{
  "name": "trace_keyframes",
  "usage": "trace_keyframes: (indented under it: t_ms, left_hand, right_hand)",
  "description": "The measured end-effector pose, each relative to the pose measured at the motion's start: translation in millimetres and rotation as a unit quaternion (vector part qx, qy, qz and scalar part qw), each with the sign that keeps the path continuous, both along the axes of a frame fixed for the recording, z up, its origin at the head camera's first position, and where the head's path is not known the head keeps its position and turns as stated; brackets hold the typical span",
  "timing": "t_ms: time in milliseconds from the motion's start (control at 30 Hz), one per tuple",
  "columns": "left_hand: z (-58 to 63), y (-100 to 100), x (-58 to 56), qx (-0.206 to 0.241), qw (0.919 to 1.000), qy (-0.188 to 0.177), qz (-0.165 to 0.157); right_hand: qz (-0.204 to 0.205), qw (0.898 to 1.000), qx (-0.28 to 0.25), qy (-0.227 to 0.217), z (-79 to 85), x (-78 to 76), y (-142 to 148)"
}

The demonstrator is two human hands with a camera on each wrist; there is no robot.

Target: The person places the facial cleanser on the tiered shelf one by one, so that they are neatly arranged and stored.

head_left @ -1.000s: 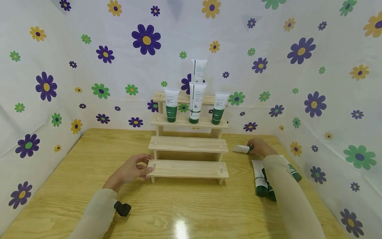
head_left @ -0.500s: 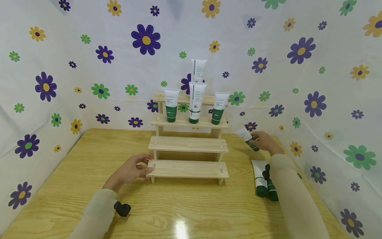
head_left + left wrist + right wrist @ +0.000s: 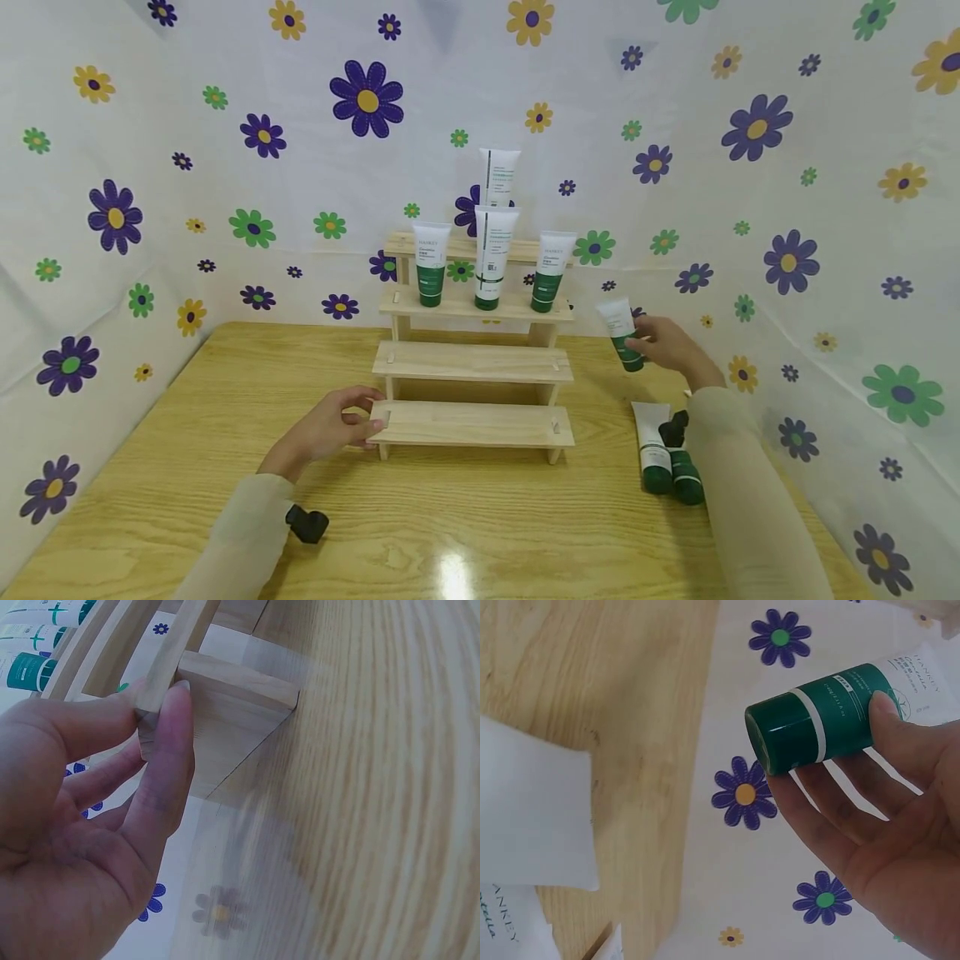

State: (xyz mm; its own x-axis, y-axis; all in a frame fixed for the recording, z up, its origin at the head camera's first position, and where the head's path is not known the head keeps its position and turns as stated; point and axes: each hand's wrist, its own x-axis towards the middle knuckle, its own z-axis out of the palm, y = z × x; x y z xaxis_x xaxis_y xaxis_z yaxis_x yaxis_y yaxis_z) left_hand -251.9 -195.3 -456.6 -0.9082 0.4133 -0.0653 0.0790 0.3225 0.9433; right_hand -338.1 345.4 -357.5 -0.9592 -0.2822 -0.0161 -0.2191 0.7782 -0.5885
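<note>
Leftmost, a cream sleeve with a small black wrist camera lies over the wood-grained table. Past its cuff, the left hand pinches the left end of the lowest step of a four-tier wooden display stand — the left wrist view shows the thumb on one face of the board and the fingers on the other. On the second tier from the top, three squeeze tubes stand upright on their green caps: a short half-green tube at the left, a tall white tube in the middle and another short tube at the right. Behind the middle one, the top tier bears a second tall tube, its lower part hidden.

Right of the stand and apart from it, a green-and-white Hankey Centella tube hangs in the air, cap down and tilted, its white end leaning toward the stand. The right hand grips it between thumb and fingers, well away from the left one. Nearer the viewer, a long white tube and a green-capped tube lie side by side on the table — the latter partly covered by the right sleeve.
</note>
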Motion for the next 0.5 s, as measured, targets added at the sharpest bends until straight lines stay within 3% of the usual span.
trace_keyframes:
  t_ms: [500]
  left_hand:
    - [0.9, 0, -0.4, 0.003, 0.9999, -0.009, 0.003]
  right_hand:
    - [0.028, 0.997, -0.064, 0.018, 19.7, 11.9, -23]
